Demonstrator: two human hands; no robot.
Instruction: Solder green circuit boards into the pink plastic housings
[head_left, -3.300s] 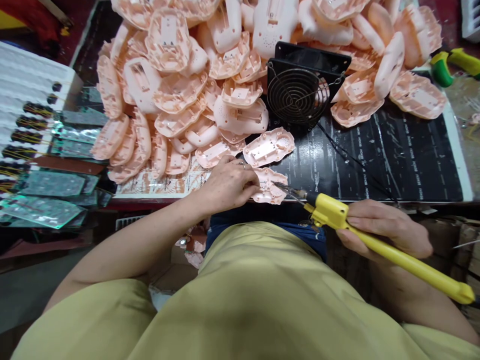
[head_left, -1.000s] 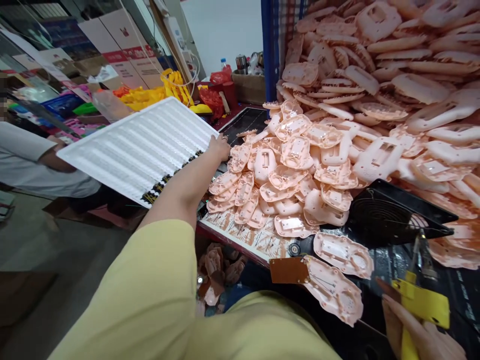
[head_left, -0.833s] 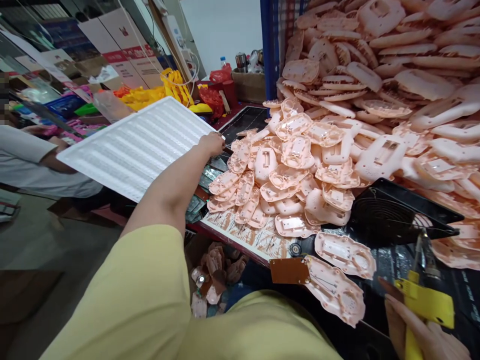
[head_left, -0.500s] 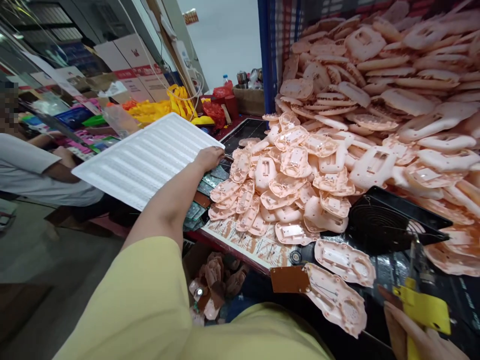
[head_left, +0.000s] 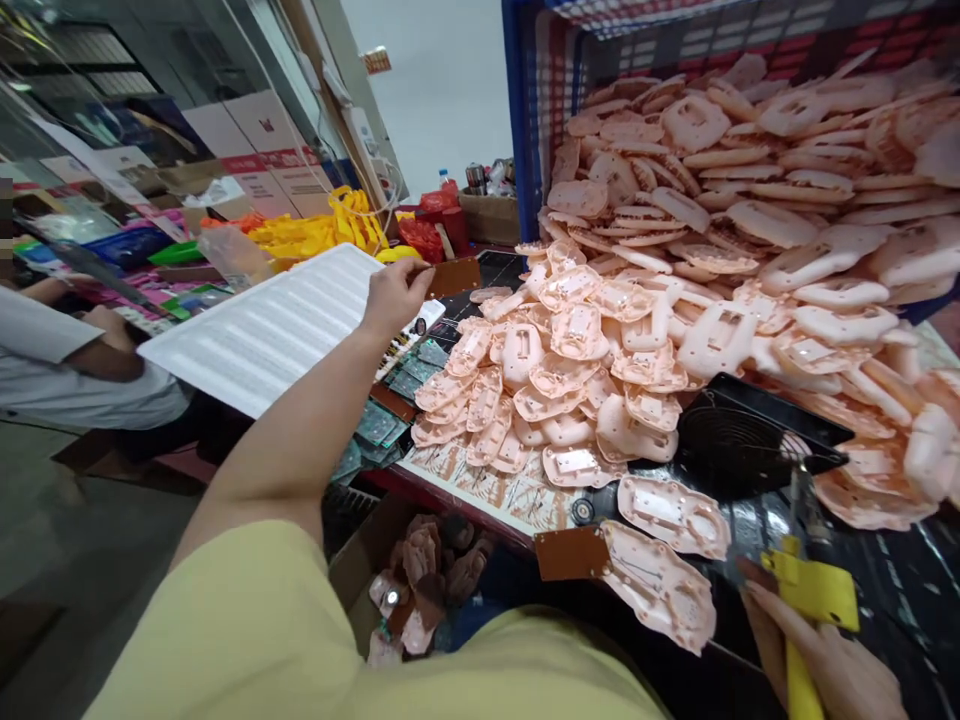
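Observation:
At the far end of the bench, my left hand (head_left: 396, 292) pinches the left end of a brown circuit board (head_left: 456, 278). Below its fingers is a small round dark part (head_left: 420, 326); whether it joins the board I cannot tell. A white ribbed tray (head_left: 277, 325) lies beside that hand, and green circuit boards (head_left: 379, 425) are piled under the wrist. At the lower right, my right hand (head_left: 832, 650) is wrapped around a yellow soldering gun (head_left: 814, 590), its metal tip pointing up. Nearer me, a pink plastic shell (head_left: 660, 585) lies with another brown circuit board (head_left: 571, 553) at its left end.
Pink shells (head_left: 577, 330) are heaped across the bench, spilling from a blue crate (head_left: 525, 130). A black fan (head_left: 739, 435) stands near the soldering gun. Below the bench edge, a cardboard box (head_left: 352, 560) holds more parts. At left sits another person (head_left: 97, 350).
My left hand has risen from the tray's right edge, and a brown circuit board now shows in its fingers. My right hand still grips the soldering gun. The view has shifted slightly.

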